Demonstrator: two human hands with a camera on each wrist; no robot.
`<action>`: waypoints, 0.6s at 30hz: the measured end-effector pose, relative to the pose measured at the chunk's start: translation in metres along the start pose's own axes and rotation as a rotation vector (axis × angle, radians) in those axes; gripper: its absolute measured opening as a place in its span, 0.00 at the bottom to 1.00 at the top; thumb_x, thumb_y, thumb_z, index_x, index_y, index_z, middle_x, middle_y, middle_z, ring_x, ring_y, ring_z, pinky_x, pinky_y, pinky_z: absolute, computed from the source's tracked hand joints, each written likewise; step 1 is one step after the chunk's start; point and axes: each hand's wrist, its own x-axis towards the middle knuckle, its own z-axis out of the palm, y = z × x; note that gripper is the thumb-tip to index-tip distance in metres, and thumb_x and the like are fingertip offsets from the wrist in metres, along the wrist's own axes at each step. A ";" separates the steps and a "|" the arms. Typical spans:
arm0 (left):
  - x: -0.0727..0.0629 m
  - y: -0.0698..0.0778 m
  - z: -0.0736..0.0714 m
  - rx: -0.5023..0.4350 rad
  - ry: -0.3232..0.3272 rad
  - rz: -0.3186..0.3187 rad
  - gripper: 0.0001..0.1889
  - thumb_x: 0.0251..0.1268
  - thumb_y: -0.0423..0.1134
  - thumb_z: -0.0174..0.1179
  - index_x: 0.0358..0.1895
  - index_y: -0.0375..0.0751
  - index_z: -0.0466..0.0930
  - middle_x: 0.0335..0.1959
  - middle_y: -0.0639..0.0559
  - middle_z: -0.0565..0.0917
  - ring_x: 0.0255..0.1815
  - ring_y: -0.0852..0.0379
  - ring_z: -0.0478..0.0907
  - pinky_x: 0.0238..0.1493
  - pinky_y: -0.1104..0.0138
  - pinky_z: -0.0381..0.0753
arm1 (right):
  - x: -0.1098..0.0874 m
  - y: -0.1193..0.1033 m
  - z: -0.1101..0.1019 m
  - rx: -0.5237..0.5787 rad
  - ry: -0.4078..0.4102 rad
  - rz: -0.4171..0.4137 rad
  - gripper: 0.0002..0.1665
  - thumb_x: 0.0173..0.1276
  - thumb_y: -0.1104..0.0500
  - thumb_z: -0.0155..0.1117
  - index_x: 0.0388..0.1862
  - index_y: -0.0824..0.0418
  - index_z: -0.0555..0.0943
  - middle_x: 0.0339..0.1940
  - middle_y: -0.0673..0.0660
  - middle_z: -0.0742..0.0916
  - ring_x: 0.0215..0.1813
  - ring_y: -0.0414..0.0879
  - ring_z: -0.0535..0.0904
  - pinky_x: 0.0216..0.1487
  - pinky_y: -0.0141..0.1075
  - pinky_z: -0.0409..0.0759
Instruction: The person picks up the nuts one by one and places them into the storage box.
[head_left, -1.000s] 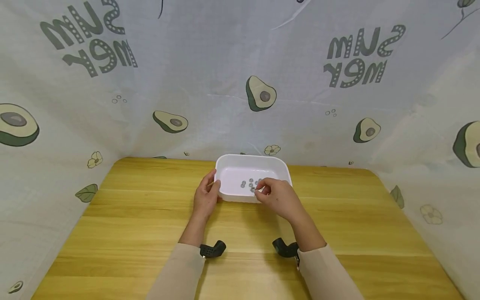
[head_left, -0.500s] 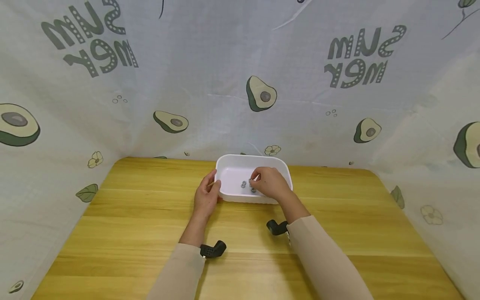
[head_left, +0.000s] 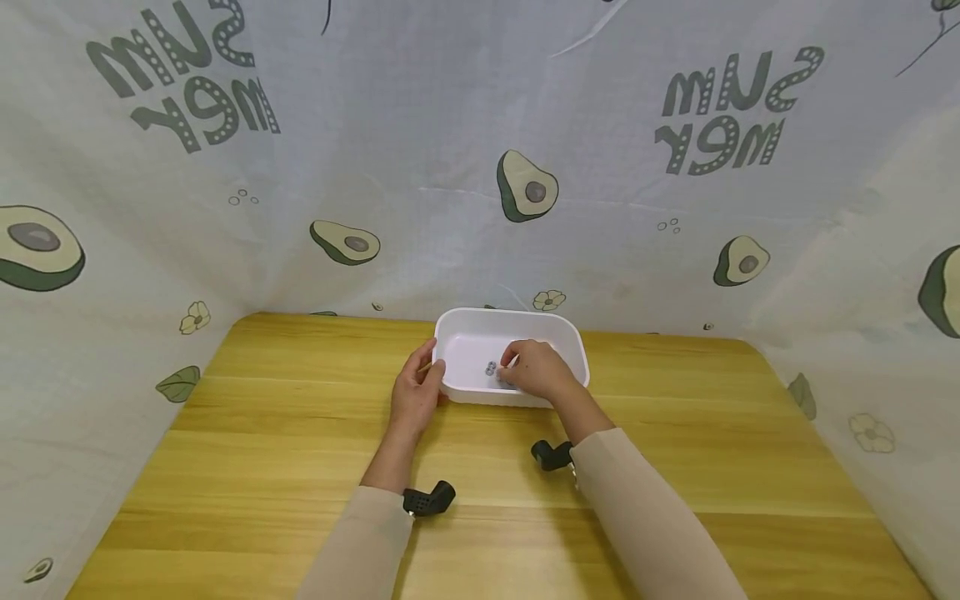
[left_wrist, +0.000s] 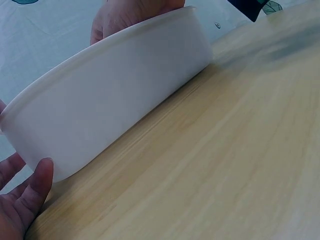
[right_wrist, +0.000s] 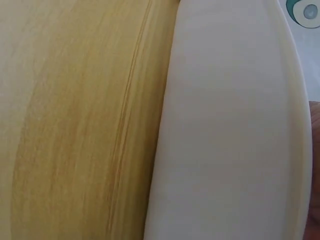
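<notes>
A white plastic tray [head_left: 457, 354] stands on the table, with several small silvery metal nuts [head_left: 491, 367] lying on its floor. My left hand [head_left: 415, 396] holds the tray's left end, fingers along the end wall and thumb at the near corner; the left wrist view shows the thumb [left_wrist: 41, 180] low against the wall. Inside the tray, my right hand [head_left: 536, 369] has its fingers curled down, thumb and fingertips pinching at a nut that they mostly hide. The right wrist view shows mainly the tray's outer wall [right_wrist: 230, 120], with a sliver of the hand beyond the rim.
The tray sits near the far edge of the wooden table [head_left: 300, 467]. A pale cloth [head_left: 435, 250] printed with avocados hangs behind and beside it. Both wrists wear black cameras, with the right one [head_left: 551, 455] in front of the tray.
My right hand has gone from the tray's near rim deeper over its floor, then slightly back toward me, covering more nuts. My left hand keeps its place on the tray's end.
</notes>
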 end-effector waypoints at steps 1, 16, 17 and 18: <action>0.000 0.000 0.000 0.001 -0.001 -0.002 0.24 0.75 0.46 0.56 0.72 0.58 0.73 0.69 0.46 0.77 0.55 0.49 0.78 0.34 0.70 0.82 | -0.001 0.000 -0.001 0.001 0.002 0.000 0.11 0.69 0.52 0.68 0.42 0.57 0.85 0.33 0.53 0.87 0.34 0.47 0.77 0.34 0.34 0.73; 0.000 -0.003 -0.006 -0.006 0.000 -0.013 0.26 0.75 0.48 0.58 0.74 0.59 0.71 0.70 0.49 0.77 0.56 0.48 0.78 0.37 0.69 0.83 | -0.027 0.004 -0.022 0.066 0.171 -0.050 0.11 0.72 0.51 0.64 0.45 0.55 0.85 0.35 0.55 0.86 0.34 0.49 0.78 0.32 0.36 0.77; 0.000 -0.003 -0.007 -0.003 -0.002 -0.010 0.26 0.75 0.49 0.58 0.74 0.59 0.71 0.70 0.49 0.77 0.57 0.48 0.78 0.38 0.69 0.83 | -0.029 0.005 -0.023 0.066 0.183 -0.049 0.11 0.72 0.50 0.63 0.45 0.55 0.85 0.34 0.55 0.85 0.34 0.49 0.77 0.33 0.36 0.77; 0.000 -0.004 -0.008 -0.003 -0.005 -0.008 0.26 0.75 0.49 0.58 0.74 0.59 0.71 0.70 0.49 0.77 0.57 0.48 0.78 0.38 0.69 0.84 | -0.032 0.007 -0.025 0.063 0.195 -0.051 0.11 0.72 0.50 0.63 0.45 0.55 0.84 0.34 0.55 0.85 0.34 0.49 0.77 0.33 0.36 0.76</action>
